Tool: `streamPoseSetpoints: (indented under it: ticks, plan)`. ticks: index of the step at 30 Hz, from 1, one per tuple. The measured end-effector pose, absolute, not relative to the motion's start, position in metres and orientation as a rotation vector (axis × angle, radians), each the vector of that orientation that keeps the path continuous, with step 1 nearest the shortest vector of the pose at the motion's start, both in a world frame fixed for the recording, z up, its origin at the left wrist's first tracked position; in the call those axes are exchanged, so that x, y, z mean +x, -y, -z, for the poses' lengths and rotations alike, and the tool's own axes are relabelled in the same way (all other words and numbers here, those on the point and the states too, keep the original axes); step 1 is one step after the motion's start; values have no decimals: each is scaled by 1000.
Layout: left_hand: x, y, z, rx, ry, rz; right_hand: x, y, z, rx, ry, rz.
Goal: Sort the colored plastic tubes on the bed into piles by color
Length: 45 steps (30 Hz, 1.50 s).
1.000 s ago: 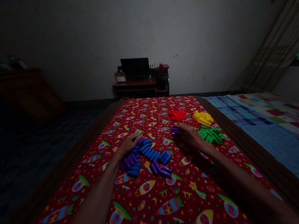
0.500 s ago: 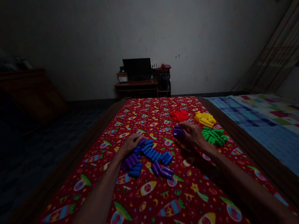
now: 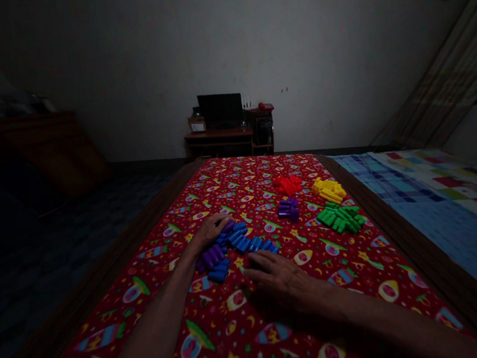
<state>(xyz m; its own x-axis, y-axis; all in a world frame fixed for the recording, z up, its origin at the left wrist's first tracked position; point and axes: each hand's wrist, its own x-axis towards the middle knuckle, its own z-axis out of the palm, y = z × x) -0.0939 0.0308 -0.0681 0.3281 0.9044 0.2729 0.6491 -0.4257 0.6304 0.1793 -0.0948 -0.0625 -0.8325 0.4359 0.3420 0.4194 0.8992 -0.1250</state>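
My left hand [image 3: 210, 231] lies at the far left edge of a pile of blue and purple plastic blocks, its fingers curled over a purple block [image 3: 228, 226]. Blue blocks [image 3: 240, 240] spread to the right of it, with purple blocks [image 3: 212, 256] and more blue blocks [image 3: 220, 271] nearer me. Low over the cloth is my right hand [image 3: 275, 276], fingers bent and thumb apart, just in front of the blue blocks on the right. It covers the spot where loose purple blocks lay. Farther back sits a small purple group [image 3: 288, 209].
Red blocks [image 3: 288, 185], yellow blocks [image 3: 328, 190] and green blocks [image 3: 341, 218] form separate piles at the right. A red patterned cloth [image 3: 235, 335] covers the table. Behind stands a desk with a monitor [image 3: 221, 110]; a bed [image 3: 425, 213] is to the right.
My right hand has let go of the purple blocks by the red pile and come back toward me and left, over the loose purple blocks. The left hand stays nearly still.
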Motion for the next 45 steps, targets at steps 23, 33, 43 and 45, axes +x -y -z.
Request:
streamPoseSetpoints:
  ticks: [23,33,43,45]
  plan:
    - [-94,-32,66,2192,-1348,-857,246,-16,38,-1092,1612,-469]
    - [-93,-30,63,2162,-1364,-869,253,-61,65,-1301,1485,-492]
    - [-94,-32,69,2159,-1411,-863,174,47,37,-647,2517,-540]
    - [-94,-31,68,2162,-1414,-868,163,69,41,-581,2727,-341]
